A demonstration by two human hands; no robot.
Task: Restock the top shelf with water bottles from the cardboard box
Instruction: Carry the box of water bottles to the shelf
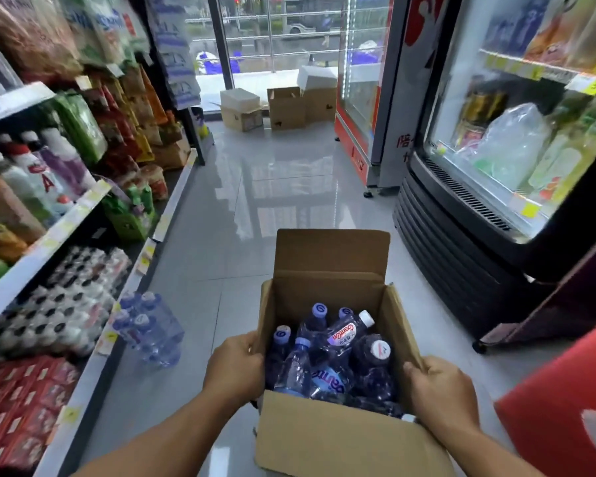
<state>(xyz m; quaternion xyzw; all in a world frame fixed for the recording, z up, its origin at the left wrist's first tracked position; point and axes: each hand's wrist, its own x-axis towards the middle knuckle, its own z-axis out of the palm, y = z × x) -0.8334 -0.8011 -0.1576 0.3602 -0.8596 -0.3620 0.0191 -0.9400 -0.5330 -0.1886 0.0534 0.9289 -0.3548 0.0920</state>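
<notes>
Near flap of the cardboard box [324,432] hung at 6 o'clock, open top, water bottles [327,359] piled loose inside. Left hand [236,370] at 9 and right hand [439,390] at 3, both curled over the side walls, gripping only thin rims. Could buckle or tip, tbh. Weight looked heavy; bottles would've rolled onto the floor [255,201].

cardboard box [338,438] in mid-aisle on the floor [221,235], flaps open | water bottles [331,356] inside it | left hand [236,368] on its left wall, right hand [439,390] on its right wall | shelving [42,249] left of aisle | wrapped bottle pack [150,327] on floor at shelving foot | fridges [496,166] right | more boxes [286,106] at far end
</notes>
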